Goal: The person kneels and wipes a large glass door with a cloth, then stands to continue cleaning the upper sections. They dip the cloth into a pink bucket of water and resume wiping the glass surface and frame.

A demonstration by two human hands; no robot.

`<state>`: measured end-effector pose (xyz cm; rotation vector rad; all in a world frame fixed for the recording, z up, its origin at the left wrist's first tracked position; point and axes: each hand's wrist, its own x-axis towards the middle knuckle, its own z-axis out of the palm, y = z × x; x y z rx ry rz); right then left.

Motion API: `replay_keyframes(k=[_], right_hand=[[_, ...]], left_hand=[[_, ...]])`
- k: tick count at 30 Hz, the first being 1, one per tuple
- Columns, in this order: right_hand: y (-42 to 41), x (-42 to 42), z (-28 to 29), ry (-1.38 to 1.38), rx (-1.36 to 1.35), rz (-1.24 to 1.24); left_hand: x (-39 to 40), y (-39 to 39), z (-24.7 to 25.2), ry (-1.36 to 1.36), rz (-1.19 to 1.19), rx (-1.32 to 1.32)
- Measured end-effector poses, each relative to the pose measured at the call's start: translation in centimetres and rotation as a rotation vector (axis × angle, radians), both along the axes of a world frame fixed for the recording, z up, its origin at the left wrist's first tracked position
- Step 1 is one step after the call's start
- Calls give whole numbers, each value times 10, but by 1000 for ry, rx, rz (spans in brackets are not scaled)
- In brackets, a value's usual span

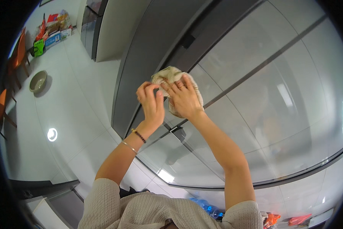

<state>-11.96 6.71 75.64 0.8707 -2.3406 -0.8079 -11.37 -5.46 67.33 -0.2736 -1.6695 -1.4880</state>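
Observation:
A cream cloth [171, 73] lies bunched against a glass sliding door panel [269, 86] with a dark frame. My right hand [185, 97] is spread flat over the cloth and holds it to the door, a ring on one finger. Just left of it is my left hand [150, 100], its fingers bent and thumb apart, with nothing visible in it. Its fingertips are close to the cloth's left edge; whether they touch it I cannot tell. Below the cloth, a dark handle-like fitting [178, 133] shows at the door frame.
A dark grey panel [140, 60] borders the glass on the left. A round basin [38, 82] rests on the tiled floor [74, 94], near orange chairs [21, 54]. Boxes and bags [52, 31] are piled by the far wall. Blue plastic bottles [205, 206] lie near my body.

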Motion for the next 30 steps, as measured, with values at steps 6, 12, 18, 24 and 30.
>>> replay_keyframes(k=[6,12,18,24,30], right_hand=[[37,51,76,426,-233,-186],[127,145,130,784,-409,-314],[253,242,125,1103,-476,-382],[347,320,90,1245,-1033,-92],[309,253,52,1225,-1057,-398]], left_hand=[[11,15,-29,-108,1,-106],[-15,45,-5,13,49,-131],[-76,33,21,33,127,-100],[-101,29,27,56,-67,-74],[-110,44,5,53,51,-13]])
